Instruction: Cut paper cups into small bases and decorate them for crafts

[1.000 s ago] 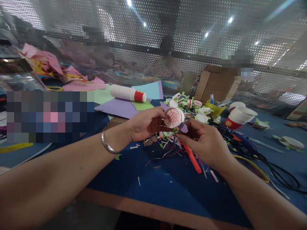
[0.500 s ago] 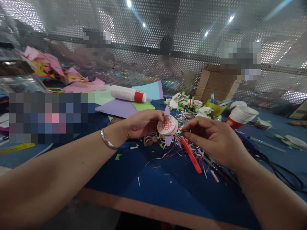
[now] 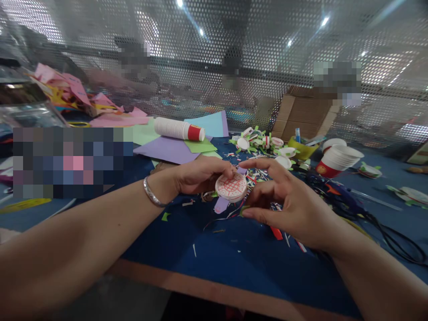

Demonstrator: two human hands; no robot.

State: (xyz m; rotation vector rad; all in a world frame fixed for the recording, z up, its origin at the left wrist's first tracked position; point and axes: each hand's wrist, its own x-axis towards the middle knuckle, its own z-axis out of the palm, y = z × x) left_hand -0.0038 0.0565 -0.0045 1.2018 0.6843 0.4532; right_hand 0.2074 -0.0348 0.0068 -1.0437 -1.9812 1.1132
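Note:
A small turtle [image 3: 230,187] made from paper cup bottoms is held in my left hand [image 3: 207,175], with the thumb pressed on its top. Its round white shell carries a red grid and dots. A purple paper head with a drawn smile points towards me, and a purple flap shows on the far side. My right hand [image 3: 281,196] curves beside the shell, fingers and thumb spread apart. Its index fingertip is close to the far purple flap; whether it touches is unclear. A bit of green paper shows at its thumb tip, partly hidden.
Paper scraps and several finished turtles [image 3: 256,139] lie beyond my hands. A row of nested paper cups [image 3: 174,129] rests on coloured sheets [image 3: 167,150]. On the right are stacked cups [image 3: 337,160], a yellow container [image 3: 302,149], a blue glue gun [image 3: 341,196] and black cable.
The turtle has tilted and turned, with its head swinging down and left. My right hand has moved closer and spread its fingers from a pinch near a green paper piece.

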